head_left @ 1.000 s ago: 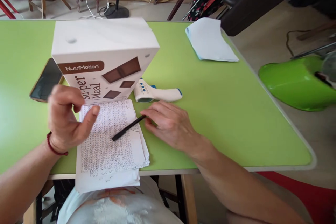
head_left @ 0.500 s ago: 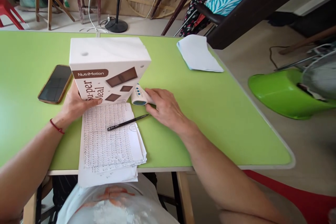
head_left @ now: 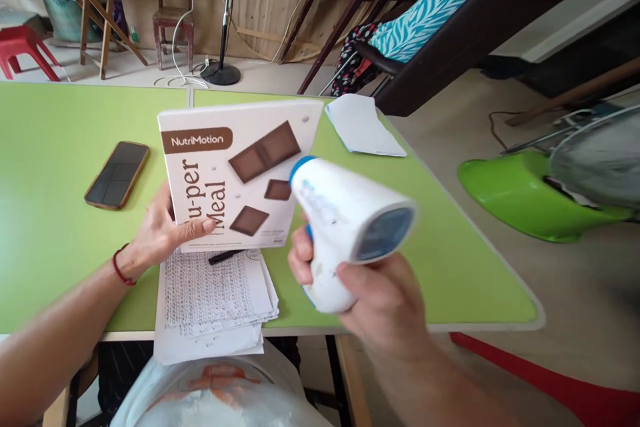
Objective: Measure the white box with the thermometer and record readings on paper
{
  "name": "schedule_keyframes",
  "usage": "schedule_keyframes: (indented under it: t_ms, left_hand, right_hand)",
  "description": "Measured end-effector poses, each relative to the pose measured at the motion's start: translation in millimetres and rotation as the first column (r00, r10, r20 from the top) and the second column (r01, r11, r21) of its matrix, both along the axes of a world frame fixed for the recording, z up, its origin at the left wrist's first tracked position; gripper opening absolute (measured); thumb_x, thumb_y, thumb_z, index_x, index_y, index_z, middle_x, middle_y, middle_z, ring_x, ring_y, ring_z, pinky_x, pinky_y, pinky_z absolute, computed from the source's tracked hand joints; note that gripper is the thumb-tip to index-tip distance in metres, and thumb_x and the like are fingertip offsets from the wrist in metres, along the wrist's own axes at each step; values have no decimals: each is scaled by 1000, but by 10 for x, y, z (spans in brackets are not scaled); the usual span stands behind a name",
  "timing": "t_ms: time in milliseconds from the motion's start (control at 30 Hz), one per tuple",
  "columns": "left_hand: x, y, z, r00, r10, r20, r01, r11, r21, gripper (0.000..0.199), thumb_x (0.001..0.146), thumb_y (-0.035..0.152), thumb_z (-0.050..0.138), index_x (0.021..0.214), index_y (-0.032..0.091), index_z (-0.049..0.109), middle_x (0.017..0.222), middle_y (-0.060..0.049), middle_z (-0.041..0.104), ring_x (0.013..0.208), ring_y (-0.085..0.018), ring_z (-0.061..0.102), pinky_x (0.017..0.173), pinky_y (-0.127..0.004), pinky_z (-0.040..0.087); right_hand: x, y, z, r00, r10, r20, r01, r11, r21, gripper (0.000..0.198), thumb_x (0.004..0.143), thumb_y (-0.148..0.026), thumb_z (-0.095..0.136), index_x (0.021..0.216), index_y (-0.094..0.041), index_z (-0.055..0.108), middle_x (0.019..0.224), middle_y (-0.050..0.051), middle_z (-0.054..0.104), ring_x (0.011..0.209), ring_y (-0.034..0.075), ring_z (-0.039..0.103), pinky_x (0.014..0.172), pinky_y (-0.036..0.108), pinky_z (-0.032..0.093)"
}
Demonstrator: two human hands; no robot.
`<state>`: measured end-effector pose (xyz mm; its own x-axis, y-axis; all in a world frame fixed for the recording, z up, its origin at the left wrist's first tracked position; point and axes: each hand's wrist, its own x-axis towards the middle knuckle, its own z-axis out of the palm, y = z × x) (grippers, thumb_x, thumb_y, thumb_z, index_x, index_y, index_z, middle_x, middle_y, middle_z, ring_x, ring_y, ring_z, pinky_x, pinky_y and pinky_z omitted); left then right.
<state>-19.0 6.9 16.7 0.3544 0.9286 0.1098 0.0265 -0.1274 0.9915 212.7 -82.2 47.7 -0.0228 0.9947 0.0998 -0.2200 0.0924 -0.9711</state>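
Pale-rimmed lime-green tabletop (head_left: 460,280), white box (head_left: 240,177) with brown label (head_left: 197,139) and brown chocolate pieces (head_left: 263,152), white-and-blue thermometer (head_left: 345,207), black phone (head_left: 118,173) edged in tan, white sheets (head_left: 215,290) with rows of dark writing over the tabletop's near edge, black pen (head_left: 225,257), white paper (head_left: 365,125) by the far right corner

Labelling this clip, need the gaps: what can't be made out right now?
Screen of the thermometer: any reading, head view, blurred.
Pen: one end, head view, hidden behind the box.
Left hand: most of its fingers, head view, hidden behind the box.
Papers: the handwriting, head view, too small to read.
Right forearm: elbow end, head view, cut off by the bottom edge.
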Motion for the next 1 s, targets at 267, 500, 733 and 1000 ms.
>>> schedule_keyframes:
  t_ms: [267,500,733,1000]
  left_hand:
    - [9,20,-152,994,54,-95,-64,992,-112,73,61,48,87,117,16,52,115,-15,66,104,-36,64,80,-50,57]
    - [16,36,-162,1000,13,-26,-16,994,-110,66,64,43,86,115,16,54,114,-13,65,99,-32,66,78,-48,57]
    - [-4,56,-193,1000,-2,2,2,996,-92,69,66,38,87,120,17,50,121,-14,63,108,-34,62,82,-47,56]
    - [5,53,-177,999,-18,30,21,995,-98,68,66,37,86,119,16,50,118,-14,64,105,-33,64,81,-46,56]
  right_hand:
    - [-386,-61,-259,983,28,-179,-37,998,-44,21,83,-41,67,79,-21,63,68,-1,56,58,10,47,53,27,38]
    - [-426,38,-302,986,-18,-169,5,997,-78,18,81,-39,69,85,-22,64,65,-3,55,58,10,46,53,26,37]
    - [-459,54,-318,984,1,-181,-25,991,-129,23,77,-42,73,85,-21,65,67,-2,57,58,11,49,52,26,37]
    - [-473,50,-365,984,-32,-173,9,991,-133,26,76,-44,72,88,-22,65,67,-2,60,58,12,51,53,28,38]
